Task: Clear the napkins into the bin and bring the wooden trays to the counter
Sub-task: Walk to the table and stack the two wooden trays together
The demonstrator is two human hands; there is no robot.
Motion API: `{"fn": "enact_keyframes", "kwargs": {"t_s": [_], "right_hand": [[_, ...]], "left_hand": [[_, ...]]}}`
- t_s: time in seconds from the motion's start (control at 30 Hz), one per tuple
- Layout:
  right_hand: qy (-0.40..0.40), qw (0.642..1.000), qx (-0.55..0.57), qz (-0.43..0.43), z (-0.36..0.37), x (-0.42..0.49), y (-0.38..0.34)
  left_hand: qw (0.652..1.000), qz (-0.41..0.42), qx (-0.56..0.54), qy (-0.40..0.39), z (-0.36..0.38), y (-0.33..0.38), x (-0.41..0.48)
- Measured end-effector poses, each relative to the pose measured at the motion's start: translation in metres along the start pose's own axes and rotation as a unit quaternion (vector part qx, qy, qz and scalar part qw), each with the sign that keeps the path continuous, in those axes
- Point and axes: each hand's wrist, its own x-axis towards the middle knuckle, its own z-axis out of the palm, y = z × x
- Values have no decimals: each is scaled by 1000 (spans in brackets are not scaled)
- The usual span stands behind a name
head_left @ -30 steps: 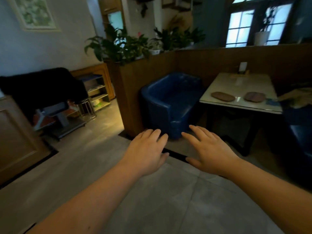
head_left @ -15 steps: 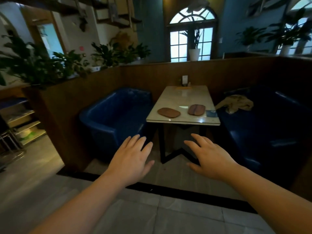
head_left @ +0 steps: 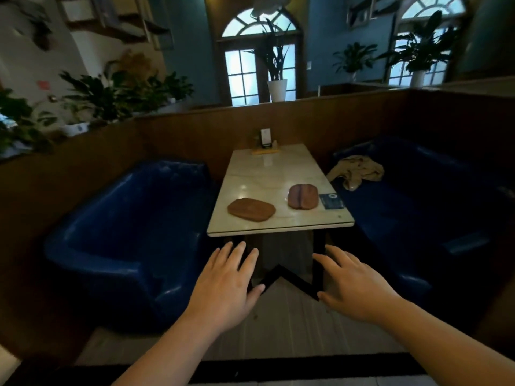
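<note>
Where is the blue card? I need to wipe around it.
In the head view, the blue card lies flat near the table's front right corner, just right of the darker wooden tray.

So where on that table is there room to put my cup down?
The table is bare in the middle, between the card stand and the two wooden trays. The near end is crowded: trays and a blue card.
</note>
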Motion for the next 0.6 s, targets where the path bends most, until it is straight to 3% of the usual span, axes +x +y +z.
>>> {"fn": "enact_keyframes", "kwargs": {"t_s": [0.27, 0.6], "right_hand": [[18, 998, 23, 50, 8, 104, 29], [24, 990, 91, 102, 31, 263, 130]], "left_hand": [[999, 14, -39, -31, 59, -57, 118], [998, 18, -50, -45, 144, -71, 299]]}}
